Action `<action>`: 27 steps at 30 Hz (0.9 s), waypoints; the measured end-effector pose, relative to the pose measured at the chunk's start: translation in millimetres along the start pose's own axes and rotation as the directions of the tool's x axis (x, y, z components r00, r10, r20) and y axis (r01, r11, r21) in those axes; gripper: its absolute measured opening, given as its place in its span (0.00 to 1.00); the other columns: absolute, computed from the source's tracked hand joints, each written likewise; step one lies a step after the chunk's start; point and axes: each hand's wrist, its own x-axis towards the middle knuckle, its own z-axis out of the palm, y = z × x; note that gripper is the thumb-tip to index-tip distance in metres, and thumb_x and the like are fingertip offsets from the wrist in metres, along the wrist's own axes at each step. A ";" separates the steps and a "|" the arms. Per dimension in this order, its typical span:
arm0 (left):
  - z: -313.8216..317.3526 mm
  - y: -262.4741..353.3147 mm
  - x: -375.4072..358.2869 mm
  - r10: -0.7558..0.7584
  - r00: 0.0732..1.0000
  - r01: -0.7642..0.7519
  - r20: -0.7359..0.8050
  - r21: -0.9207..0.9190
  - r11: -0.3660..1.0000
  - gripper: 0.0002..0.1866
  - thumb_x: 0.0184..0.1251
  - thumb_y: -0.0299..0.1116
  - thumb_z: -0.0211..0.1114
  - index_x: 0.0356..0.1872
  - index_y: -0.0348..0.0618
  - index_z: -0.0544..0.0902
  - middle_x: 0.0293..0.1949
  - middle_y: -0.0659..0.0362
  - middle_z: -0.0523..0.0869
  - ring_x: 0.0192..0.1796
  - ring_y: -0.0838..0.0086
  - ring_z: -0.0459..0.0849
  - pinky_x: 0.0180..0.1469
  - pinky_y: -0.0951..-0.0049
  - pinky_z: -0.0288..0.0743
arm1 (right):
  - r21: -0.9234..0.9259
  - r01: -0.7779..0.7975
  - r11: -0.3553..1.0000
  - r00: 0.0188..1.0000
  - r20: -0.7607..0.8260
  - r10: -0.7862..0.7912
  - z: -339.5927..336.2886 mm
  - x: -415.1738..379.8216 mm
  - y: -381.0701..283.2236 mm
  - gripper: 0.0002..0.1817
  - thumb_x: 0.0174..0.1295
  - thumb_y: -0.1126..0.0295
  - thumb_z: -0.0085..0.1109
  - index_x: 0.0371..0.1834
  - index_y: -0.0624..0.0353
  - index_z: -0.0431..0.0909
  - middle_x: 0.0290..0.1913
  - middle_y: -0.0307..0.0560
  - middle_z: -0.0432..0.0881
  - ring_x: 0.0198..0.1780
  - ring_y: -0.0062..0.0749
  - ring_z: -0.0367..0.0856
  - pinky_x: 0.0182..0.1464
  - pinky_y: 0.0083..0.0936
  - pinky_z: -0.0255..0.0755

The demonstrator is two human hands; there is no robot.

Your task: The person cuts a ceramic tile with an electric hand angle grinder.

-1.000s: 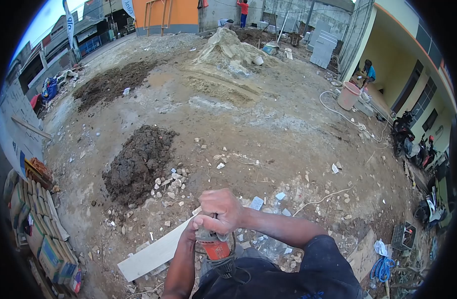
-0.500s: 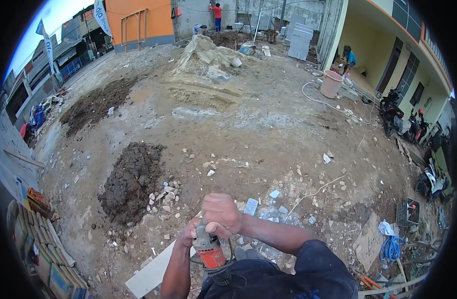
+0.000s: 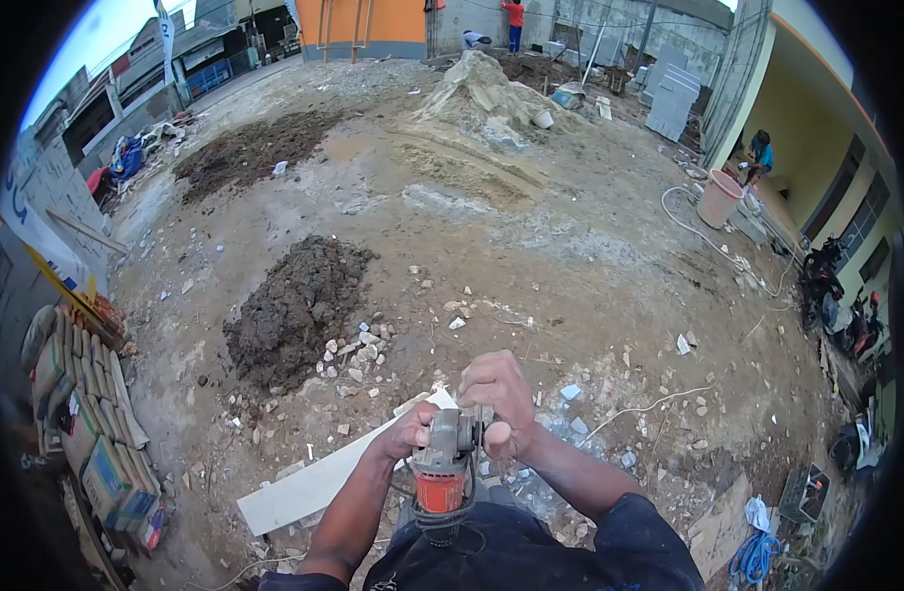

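Observation:
An angle grinder (image 3: pixel 442 458), grey at the head and orange-red on the body, is held upright against my front, its cord wound around the lower end. My left hand (image 3: pixel 410 433) grips the left side of its head. On the other side, my right hand (image 3: pixel 501 399) curls its fingers and thumb at the dark round spindle part (image 3: pixel 478 433); exactly what the fingertips pinch is hidden. Beneath my left arm a long pale slab (image 3: pixel 309 480) lies on the ground.
A dark soil heap (image 3: pixel 299 310) and scattered rubble lie ahead. Stacked sacks (image 3: pixel 97 414) stand at left. A sand pile (image 3: pixel 482 94), a pink bucket (image 3: pixel 718 200) and a hose are farther off. Blue rope (image 3: pixel 755 557) and a crate (image 3: pixel 805 492) lie at right. Two coworkers are distant.
My right hand has moved off the top of the grinder head to its right side. The grinder head now shows more fully. My view has swung left and down.

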 end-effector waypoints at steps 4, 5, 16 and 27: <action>0.1 4.4 2.5 0.052 0.993 -0.055 0.105 0.020 0.998 0.35 0.50 0.69 0.68 0.29 0.39 0.83 0.26 0.66 0.80 0.30 0.80 0.76 0.33 0.75 0.68 | 0.001 0.527 0.850 0.772 0.419 -0.478 -9.1 -3.1 -3.5 0.33 0.71 0.38 0.46 0.19 0.56 0.69 0.23 0.40 0.71 0.23 0.33 0.67 0.26 0.28 0.61; -1.0 3.7 1.7 0.053 0.994 -0.055 0.093 0.024 0.998 0.35 0.50 0.69 0.68 0.29 0.39 0.83 0.26 0.66 0.80 0.30 0.80 0.76 0.33 0.75 0.68 | 0.013 0.526 0.851 0.771 0.416 -0.483 -10.1 -4.8 -1.7 0.33 0.71 0.38 0.46 0.19 0.56 0.69 0.23 0.40 0.71 0.23 0.33 0.67 0.26 0.28 0.61; 7.4 18.7 -15.4 0.105 0.993 -0.112 0.049 0.160 0.981 0.33 0.56 0.62 0.67 0.33 0.33 0.84 0.28 0.60 0.84 0.32 0.77 0.78 0.36 0.74 0.71 | 0.241 -0.331 0.912 0.937 0.197 0.288 3.5 -23.7 -11.6 0.25 0.71 0.62 0.51 0.15 0.62 0.64 0.17 0.41 0.64 0.19 0.30 0.61 0.24 0.30 0.52; 66.3 83.7 -32.6 0.290 0.948 -0.319 0.133 0.461 0.828 0.29 0.57 0.59 0.69 0.24 0.36 0.82 0.20 0.54 0.75 0.25 0.61 0.72 0.29 0.62 0.62 | 0.516 -0.260 0.817 0.948 0.299 0.112 -2.8 -18.0 -54.2 0.17 0.63 0.73 0.53 0.15 0.63 0.66 0.17 0.44 0.69 0.18 0.33 0.65 0.23 0.31 0.58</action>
